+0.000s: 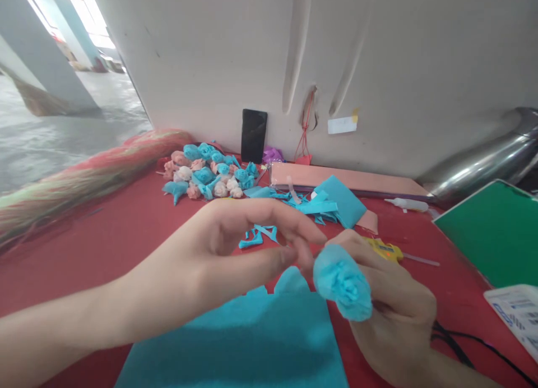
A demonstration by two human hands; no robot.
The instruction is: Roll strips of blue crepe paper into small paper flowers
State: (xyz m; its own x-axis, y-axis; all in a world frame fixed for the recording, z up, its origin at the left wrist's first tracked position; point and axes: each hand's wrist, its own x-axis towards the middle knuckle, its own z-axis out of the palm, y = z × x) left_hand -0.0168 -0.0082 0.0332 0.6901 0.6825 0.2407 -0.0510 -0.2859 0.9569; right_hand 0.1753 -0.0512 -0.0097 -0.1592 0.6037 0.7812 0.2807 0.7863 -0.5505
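My right hand [390, 304] is closed around a blue crepe-paper flower [342, 281], its ruffled bloom turned towards me. Just left of the bloom, my left hand [252, 248] has its thumb and fingertips drawn together in a pinch. Whatever may be between those fingertips is hidden. Below both hands lies a large blue paper sheet [239, 343], its far edge cut unevenly. A rounded blue paper piece [292, 280] shows at that edge, beneath my left fingertips; whether it is loose I cannot tell.
Finished blue, pink and white flowers [205, 172] are heaped at the back left. Blue scraps [315, 203] lie behind my hands. A yellow glue gun [385, 250], white bottle [407, 204] and green board [496, 231] are at the right. A phone [254, 135] leans upright against the wall.
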